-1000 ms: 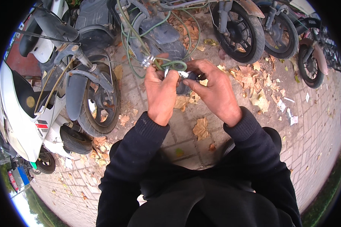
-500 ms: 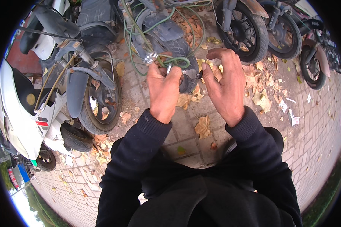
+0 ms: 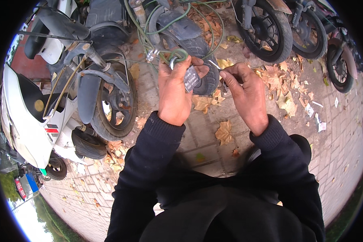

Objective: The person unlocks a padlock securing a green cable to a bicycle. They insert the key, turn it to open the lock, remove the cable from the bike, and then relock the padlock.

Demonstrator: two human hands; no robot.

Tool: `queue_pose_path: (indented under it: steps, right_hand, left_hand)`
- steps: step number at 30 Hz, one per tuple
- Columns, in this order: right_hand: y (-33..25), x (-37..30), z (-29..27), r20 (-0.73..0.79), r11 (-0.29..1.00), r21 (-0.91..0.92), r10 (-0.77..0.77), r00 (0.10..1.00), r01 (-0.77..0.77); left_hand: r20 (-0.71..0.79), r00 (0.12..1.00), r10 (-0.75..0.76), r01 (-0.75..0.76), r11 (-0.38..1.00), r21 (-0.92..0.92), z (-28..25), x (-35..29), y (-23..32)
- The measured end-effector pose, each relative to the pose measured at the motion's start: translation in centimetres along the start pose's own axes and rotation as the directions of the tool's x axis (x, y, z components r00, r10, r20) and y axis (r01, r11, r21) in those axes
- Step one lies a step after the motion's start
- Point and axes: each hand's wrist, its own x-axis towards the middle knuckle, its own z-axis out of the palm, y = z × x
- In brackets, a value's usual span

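Near a scooter's tyre [image 3: 198,47] and a looped green cable [image 3: 181,53], the left hand [image 3: 174,90] and right hand [image 3: 248,90] are held apart, a dark padlock [image 3: 192,79] being clasped under the left thumb, apparently to steady it beside the loop, and a slim, probable key [image 3: 214,64] pinched by the right.

Found padlock [image 3: 191,80] in left hand [image 3: 174,92], key [image 3: 215,65] in right hand [image 3: 247,90]; noted scooter [image 3: 24,135] at left, cable [image 3: 182,52] just beyond padlock, leaves [image 3: 224,132] on paving [image 3: 330,133].
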Motion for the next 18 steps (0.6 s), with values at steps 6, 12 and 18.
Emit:
queue_pose_path:
  steps: [6, 12, 18]
  right_hand:
    - [-2.3, -1.9, -1.8, 0.406, 0.713, 0.565, 0.196, 0.892, -0.415]
    - [-3.4, -1.8, -0.6, 0.405, 0.723, 0.585, 0.131, 0.905, -0.367]
    - [-3.3, -1.5, 0.4, 0.403, 0.708, 0.606, 0.118, 0.908, -0.362]
  left_hand:
    - [0.189, 0.981, -0.046, 0.157, 0.762, -0.629, 0.2, 0.5, 2.5]
    - [0.071, 0.997, -0.038, 0.071, 0.825, -0.561, 1.0, -0.1, 2.6]
    - [0.017, 0.996, -0.086, 0.083, 0.859, -0.506, 1.1, -0.4, 2.6]
